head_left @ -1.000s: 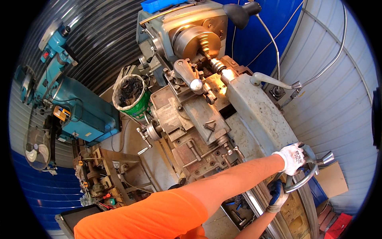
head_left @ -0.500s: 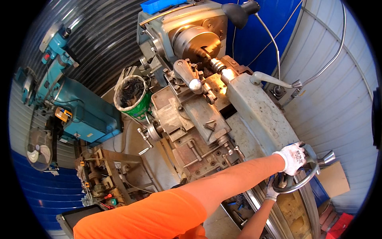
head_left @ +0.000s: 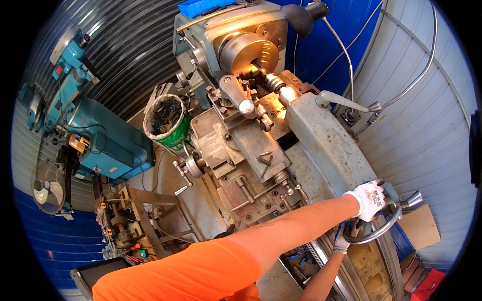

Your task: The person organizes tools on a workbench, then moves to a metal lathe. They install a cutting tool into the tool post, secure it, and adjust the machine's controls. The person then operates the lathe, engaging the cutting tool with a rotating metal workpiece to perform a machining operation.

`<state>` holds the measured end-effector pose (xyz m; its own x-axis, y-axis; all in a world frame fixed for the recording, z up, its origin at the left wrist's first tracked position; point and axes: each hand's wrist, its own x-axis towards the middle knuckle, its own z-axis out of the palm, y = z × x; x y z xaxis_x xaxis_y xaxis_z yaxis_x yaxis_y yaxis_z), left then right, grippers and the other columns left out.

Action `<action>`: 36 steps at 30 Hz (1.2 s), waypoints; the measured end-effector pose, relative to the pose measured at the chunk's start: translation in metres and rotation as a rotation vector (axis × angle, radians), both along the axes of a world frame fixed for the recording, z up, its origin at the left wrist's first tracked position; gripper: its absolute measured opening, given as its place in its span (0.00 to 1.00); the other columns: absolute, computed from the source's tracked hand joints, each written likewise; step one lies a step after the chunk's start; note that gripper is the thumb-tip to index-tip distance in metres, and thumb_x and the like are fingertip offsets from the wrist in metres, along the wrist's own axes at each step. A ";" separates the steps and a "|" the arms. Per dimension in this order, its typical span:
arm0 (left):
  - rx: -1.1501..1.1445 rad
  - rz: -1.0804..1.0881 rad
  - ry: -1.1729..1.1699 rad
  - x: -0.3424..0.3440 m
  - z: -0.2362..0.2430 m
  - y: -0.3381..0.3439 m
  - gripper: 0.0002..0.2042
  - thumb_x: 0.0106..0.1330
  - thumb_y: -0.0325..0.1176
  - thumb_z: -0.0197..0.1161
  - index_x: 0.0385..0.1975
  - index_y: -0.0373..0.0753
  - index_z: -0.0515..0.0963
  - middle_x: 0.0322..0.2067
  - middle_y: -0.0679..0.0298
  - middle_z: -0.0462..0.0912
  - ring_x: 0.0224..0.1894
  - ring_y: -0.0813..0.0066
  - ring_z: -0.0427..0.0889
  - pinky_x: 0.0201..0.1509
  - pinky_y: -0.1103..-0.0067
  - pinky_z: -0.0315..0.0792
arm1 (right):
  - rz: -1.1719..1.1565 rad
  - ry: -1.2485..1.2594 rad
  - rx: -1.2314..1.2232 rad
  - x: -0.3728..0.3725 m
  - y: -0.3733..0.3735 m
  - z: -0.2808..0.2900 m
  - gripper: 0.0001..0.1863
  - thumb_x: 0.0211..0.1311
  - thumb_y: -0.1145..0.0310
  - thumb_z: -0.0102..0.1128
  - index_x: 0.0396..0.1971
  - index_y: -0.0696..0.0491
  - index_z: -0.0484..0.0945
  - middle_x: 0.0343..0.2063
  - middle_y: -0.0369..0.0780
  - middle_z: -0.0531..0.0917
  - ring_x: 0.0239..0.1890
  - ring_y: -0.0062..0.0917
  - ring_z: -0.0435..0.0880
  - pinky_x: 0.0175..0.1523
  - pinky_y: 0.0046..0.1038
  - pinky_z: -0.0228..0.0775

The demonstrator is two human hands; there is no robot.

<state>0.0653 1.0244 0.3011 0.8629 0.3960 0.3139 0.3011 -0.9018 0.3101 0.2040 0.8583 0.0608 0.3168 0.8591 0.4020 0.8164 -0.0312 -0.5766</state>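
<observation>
My left hand (head_left: 369, 199), in a white glove, reaches across from the left and is closed on the upper left of the tailstock handwheel (head_left: 384, 233). Lower on the same wheel is my right hand (head_left: 342, 240), gloved in white and blue, its fingers curled at the rim and partly hidden. The wheel sits at the near end of the grey lathe tailstock (head_left: 326, 135). At the tailstock's far end, a round metal holder (head_left: 275, 83) points at the lathe chuck (head_left: 248, 52). Beside it stands the tool post (head_left: 236, 93) with its lever.
A black lamp (head_left: 304, 17) lights the chuck. Loose metal tools (head_left: 264, 161) lie on the slide. Left of the lathe stand a bucket of dark shavings (head_left: 173, 133) and a teal machine (head_left: 108, 130). Cardboard (head_left: 420, 228) leans by the wall at right.
The bright part at the chuck's face now looks dark, so the chuck appears to have turned. The handwheel's handle has dipped very slightly. Both my hands stay almost where they were.
</observation>
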 end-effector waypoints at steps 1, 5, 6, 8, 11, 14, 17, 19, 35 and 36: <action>0.002 0.007 -0.007 0.000 -0.002 0.000 0.16 0.55 0.50 0.59 0.30 0.45 0.83 0.31 0.65 0.84 0.46 0.65 0.80 0.67 0.62 0.58 | 0.022 0.014 0.006 0.000 0.000 -0.001 0.29 0.62 0.71 0.63 0.61 0.63 0.65 0.65 0.51 0.63 0.66 0.40 0.64 0.68 0.39 0.55; 0.008 -0.011 -0.012 0.001 0.001 0.000 0.15 0.54 0.49 0.60 0.29 0.45 0.83 0.31 0.64 0.84 0.46 0.65 0.80 0.67 0.62 0.59 | 0.030 0.044 0.004 0.007 -0.003 -0.007 0.29 0.62 0.73 0.63 0.61 0.63 0.64 0.64 0.49 0.64 0.63 0.35 0.66 0.67 0.36 0.58; 0.017 -0.008 -0.018 0.002 0.001 -0.002 0.15 0.54 0.49 0.60 0.29 0.46 0.83 0.32 0.64 0.84 0.46 0.65 0.80 0.67 0.62 0.59 | 0.019 0.048 -0.005 0.008 -0.003 -0.009 0.29 0.62 0.73 0.63 0.61 0.63 0.63 0.64 0.48 0.65 0.62 0.34 0.67 0.66 0.36 0.59; 0.017 -0.006 -0.015 0.001 0.002 -0.002 0.15 0.54 0.49 0.60 0.29 0.46 0.83 0.32 0.64 0.85 0.46 0.65 0.80 0.67 0.62 0.59 | 0.063 0.283 0.000 0.009 -0.003 -0.005 0.26 0.60 0.70 0.65 0.56 0.64 0.68 0.63 0.53 0.64 0.62 0.43 0.67 0.65 0.41 0.60; 0.000 -0.007 0.006 0.000 0.003 0.000 0.15 0.54 0.49 0.60 0.29 0.46 0.84 0.32 0.64 0.85 0.46 0.65 0.80 0.67 0.62 0.59 | 0.048 0.365 0.016 0.002 -0.004 -0.001 0.23 0.59 0.72 0.66 0.52 0.65 0.71 0.63 0.54 0.65 0.61 0.43 0.67 0.63 0.39 0.62; 0.007 -0.011 0.004 -0.002 0.004 0.000 0.15 0.54 0.49 0.60 0.30 0.46 0.84 0.31 0.64 0.85 0.46 0.65 0.80 0.67 0.62 0.59 | 0.057 0.429 0.030 -0.002 -0.007 0.009 0.22 0.58 0.76 0.66 0.51 0.65 0.72 0.63 0.52 0.65 0.59 0.38 0.69 0.61 0.34 0.63; 0.013 -0.018 -0.011 -0.003 0.005 -0.001 0.15 0.54 0.49 0.60 0.29 0.45 0.84 0.31 0.63 0.85 0.46 0.65 0.80 0.67 0.62 0.59 | 0.051 0.453 0.030 -0.012 -0.007 0.026 0.19 0.57 0.78 0.66 0.48 0.64 0.73 0.58 0.49 0.69 0.53 0.32 0.71 0.57 0.30 0.65; 0.013 -0.021 -0.005 -0.001 0.003 0.000 0.15 0.54 0.49 0.60 0.30 0.45 0.83 0.32 0.63 0.85 0.46 0.65 0.80 0.67 0.62 0.59 | 0.057 0.461 0.016 -0.017 -0.006 0.036 0.17 0.57 0.79 0.66 0.45 0.64 0.74 0.52 0.47 0.72 0.48 0.29 0.72 0.53 0.29 0.67; 0.002 -0.021 -0.019 -0.002 0.003 0.001 0.14 0.52 0.47 0.61 0.29 0.46 0.82 0.31 0.63 0.84 0.46 0.65 0.80 0.67 0.62 0.60 | 0.002 0.879 -0.271 -0.034 -0.013 0.097 0.19 0.57 0.77 0.66 0.48 0.63 0.73 0.41 0.40 0.75 0.42 0.27 0.72 0.53 0.29 0.66; -0.003 -0.020 -0.013 -0.001 0.002 0.001 0.14 0.52 0.48 0.60 0.29 0.46 0.82 0.31 0.63 0.84 0.46 0.64 0.80 0.67 0.62 0.60 | -0.013 0.926 -0.328 -0.035 -0.013 0.099 0.20 0.57 0.77 0.65 0.50 0.62 0.72 0.43 0.40 0.75 0.43 0.27 0.72 0.54 0.29 0.65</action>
